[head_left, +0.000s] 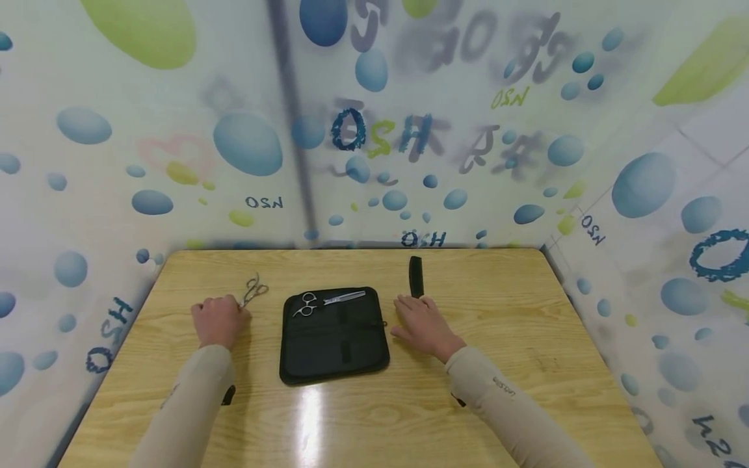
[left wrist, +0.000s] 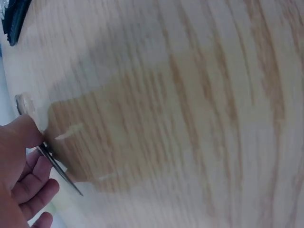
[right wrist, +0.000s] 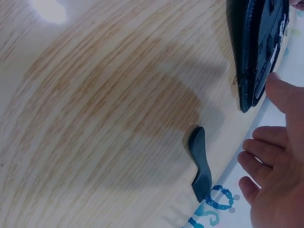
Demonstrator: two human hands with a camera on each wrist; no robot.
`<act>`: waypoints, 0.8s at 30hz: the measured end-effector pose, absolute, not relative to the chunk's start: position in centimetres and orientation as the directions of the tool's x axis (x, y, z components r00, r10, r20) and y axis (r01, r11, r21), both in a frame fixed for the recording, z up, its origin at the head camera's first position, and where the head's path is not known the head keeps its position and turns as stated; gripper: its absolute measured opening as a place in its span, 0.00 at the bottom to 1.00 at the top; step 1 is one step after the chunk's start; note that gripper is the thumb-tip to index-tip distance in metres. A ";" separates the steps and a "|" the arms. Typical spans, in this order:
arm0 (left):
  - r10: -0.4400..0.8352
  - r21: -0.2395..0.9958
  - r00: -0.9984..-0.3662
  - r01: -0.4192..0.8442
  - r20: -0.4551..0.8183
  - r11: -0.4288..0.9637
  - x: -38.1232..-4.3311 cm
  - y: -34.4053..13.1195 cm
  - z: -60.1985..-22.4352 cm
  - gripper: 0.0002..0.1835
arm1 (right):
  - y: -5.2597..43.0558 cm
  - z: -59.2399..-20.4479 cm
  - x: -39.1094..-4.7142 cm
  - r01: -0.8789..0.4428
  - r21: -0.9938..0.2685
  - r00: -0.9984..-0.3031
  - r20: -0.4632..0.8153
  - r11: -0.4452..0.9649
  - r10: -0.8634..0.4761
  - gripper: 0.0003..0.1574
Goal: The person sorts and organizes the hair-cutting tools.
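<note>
Silver scissors in the left hand, right hand loose by the black thing

So the left hand (head_left: 219, 320) has a pair of shiny silver metal scissors (head_left: 253, 288) pinched between thumb and curled fingers. They're over the left side of the glossy light wood-grain table (head_left: 351, 422), finger loops pointing away from the person, and the left wrist view shows the thin pointed end poking out past the fingers.

The right hand (head_left: 422, 324) isn't gripping anything: fingers pretty much straight, palm down. Just past its fingertips lies a slim black strip (head_left: 416, 276) with a wavy outline; the right wrist cam shows a gap between the two.

Between the hands there's a flat, black, rounded-corner case (head_left: 318, 354) lying open side up. Near its far edge sits more silver scissor hardware (head_left: 345, 298), with finger loops on the left and a blade on the right.
</note>
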State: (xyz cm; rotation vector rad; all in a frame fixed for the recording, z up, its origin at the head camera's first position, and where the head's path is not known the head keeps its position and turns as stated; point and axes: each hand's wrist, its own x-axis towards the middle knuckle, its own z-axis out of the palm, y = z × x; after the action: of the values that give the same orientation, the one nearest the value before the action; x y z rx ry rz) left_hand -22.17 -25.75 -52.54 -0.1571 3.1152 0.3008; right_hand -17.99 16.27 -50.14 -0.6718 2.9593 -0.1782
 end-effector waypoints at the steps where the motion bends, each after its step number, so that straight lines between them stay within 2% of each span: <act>1: -0.096 0.192 -0.995 -0.097 -0.014 0.977 -22.1 -25.7 -52.5 0.16 | 16.2 -50.1 -18.0 -0.422 -0.138 -0.898 -0.074 0.896 -0.434 0.41; 8: -0.078 0.257 -0.997 -0.072 0.011 0.964 -21.3 -25.9 -52.4 0.19 | 16.0 -50.1 -17.9 -0.413 -0.155 -0.899 -0.085 0.897 -0.429 0.41; 16: -0.100 0.348 -0.995 -0.092 0.003 0.933 -20.9 -26.2 -52.4 0.12 | 15.8 -50.6 -18.0 -0.409 -0.151 -0.899 -0.100 0.900 -0.425 0.41; 24: -0.070 0.390 -0.997 -0.053 0.029 0.919 -20.5 -25.3 -51.6 0.14 | 15.6 -50.5 -17.9 -0.434 -0.154 -0.889 -0.083 0.888 -0.450 0.38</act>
State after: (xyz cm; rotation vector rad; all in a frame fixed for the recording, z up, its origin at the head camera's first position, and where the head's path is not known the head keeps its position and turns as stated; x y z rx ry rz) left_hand -20.53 -25.28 -51.55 -0.0994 3.1189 0.6317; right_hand -17.95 15.55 -50.52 -0.6902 2.9380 -0.1996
